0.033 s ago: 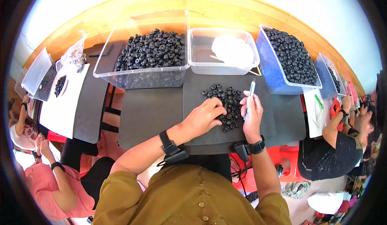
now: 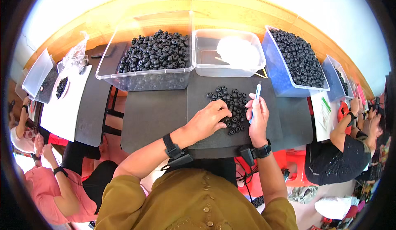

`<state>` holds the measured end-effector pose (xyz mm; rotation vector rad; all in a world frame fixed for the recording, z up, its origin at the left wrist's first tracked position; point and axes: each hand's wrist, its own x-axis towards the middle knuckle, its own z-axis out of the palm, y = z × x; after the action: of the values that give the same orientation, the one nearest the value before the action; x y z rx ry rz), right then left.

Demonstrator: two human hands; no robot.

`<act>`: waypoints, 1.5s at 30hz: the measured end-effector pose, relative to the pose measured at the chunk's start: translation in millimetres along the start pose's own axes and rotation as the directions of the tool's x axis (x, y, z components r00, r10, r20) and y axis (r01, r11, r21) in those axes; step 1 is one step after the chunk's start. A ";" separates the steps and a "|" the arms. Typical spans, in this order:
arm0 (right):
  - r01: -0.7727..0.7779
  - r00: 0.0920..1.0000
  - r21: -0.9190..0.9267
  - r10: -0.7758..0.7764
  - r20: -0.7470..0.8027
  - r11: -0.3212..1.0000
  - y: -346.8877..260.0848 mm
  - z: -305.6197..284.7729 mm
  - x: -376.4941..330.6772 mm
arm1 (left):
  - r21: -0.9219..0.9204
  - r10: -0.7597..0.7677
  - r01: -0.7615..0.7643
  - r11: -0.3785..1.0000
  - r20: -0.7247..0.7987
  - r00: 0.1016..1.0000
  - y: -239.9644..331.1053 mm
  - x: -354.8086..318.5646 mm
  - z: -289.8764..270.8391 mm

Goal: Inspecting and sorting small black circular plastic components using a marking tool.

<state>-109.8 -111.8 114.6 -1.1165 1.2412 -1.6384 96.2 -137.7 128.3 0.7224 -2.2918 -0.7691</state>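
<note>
Dozens of small black ring-shaped beads [image 2: 231, 106] lie heaped at the centre of the head view, on the dark mat [image 2: 165, 114]. Our left hand [image 2: 210, 120] rests curled on the heap's near left edge, fingertips among the beads; whether it pinches one we cannot tell. Our right hand [image 2: 258, 118] grips a blue-and-white pen-like tool [image 2: 256, 94] upright, just right of the heap. We judge a careless sweep could roll beads off the mat's near edge.

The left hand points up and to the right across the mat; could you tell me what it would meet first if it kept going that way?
The left hand would first meet the pile of small black rings, which its fingertips seem already to touch; depth is hard to judge.
</note>
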 end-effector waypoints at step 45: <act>0.096 0.985 -0.337 -0.040 0.169 0.937 -15.0 -3.4 -41.7 | -0.958 -0.314 0.271 0.098 0.228 0.921 -28.4 -3.7 -17.4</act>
<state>-101.3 -68.6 121.0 -1.4895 1.4306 -1.3790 118.9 -160.5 119.2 0.4709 -1.0207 -2.1316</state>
